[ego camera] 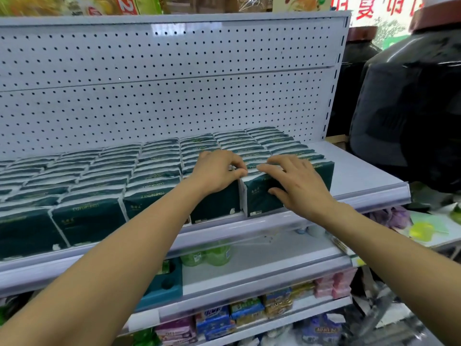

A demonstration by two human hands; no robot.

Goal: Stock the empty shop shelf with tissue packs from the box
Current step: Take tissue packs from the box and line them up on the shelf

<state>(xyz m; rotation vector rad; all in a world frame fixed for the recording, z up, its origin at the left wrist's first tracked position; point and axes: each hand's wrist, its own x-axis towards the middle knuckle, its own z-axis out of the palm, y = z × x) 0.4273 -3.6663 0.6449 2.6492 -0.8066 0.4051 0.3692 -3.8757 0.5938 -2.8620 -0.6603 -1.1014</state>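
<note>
Squaring off the last column of tissue packs, shelf looks nearly full

Going big to small: pegboard shelf (369, 176) is packed with rows of dark green tissue packs (99, 171) standing on edge, with a bare strip left at the right end; the box isn't in view, so can't say what's left in it; left hand (217, 171) has fingers curled, pinching the top edge of a pack in the second-to-last column; right hand (296, 183) lies spread over the front-right pack (259, 198), thumb against its face; my guess at the risk: packs are soft and nothing braces that open right side, so a hard shove could tip the end column sideways or nudge the front pack over the shelf lip.
</note>
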